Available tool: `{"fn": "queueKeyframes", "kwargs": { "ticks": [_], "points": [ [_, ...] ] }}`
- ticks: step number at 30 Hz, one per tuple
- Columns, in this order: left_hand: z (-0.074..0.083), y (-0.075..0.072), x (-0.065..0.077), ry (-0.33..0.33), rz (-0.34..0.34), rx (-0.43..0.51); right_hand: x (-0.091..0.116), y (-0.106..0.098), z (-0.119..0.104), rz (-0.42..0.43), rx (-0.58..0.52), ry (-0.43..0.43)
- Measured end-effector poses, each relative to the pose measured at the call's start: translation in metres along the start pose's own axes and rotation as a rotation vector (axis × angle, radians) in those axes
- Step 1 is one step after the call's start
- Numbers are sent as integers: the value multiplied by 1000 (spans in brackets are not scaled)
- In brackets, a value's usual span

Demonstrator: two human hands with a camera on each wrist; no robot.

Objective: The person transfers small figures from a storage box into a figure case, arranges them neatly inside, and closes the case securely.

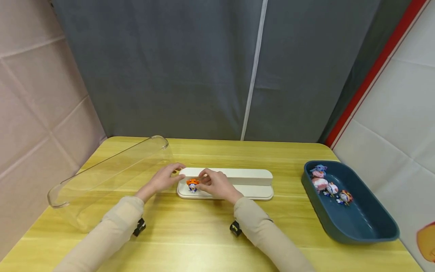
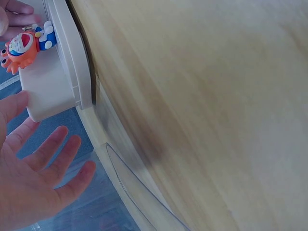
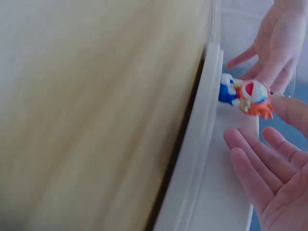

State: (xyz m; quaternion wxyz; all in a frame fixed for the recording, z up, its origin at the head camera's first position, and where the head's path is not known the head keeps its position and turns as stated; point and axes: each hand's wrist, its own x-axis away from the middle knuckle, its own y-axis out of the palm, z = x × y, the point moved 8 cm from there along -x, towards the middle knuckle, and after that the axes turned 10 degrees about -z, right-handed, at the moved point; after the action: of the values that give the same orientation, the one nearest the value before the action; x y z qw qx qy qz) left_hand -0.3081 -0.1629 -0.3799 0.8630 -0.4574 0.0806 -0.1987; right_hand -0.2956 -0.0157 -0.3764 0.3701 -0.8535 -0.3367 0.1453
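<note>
A small figurine with an orange crab-shaped hat and a blue-and-white body stands upright near the left end of a white two-step display base. Just right of the figurine is my right hand, fingers loosely extended. In the right wrist view its thumb reaches right up to the figurine's hat, and the other fingers are spread apart over the base. My left hand is at the base's left end with fingers spread. Its thumb and index fingertip lie close to the end of the upper step in the left wrist view.
On the left of the wooden table lies a long transparent cover. A dark blue tray stands at the right, with several small figurines in its far-left part. A grey curtain hangs behind the table.
</note>
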Motion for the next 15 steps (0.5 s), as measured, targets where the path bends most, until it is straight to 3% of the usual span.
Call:
{"fn": "queueKeyframes", "kwargs": {
  "ticks": [15],
  "points": [
    [-2,1,0,-6,-7,1,48,-50,8,65,139,-72]
  ]
}}
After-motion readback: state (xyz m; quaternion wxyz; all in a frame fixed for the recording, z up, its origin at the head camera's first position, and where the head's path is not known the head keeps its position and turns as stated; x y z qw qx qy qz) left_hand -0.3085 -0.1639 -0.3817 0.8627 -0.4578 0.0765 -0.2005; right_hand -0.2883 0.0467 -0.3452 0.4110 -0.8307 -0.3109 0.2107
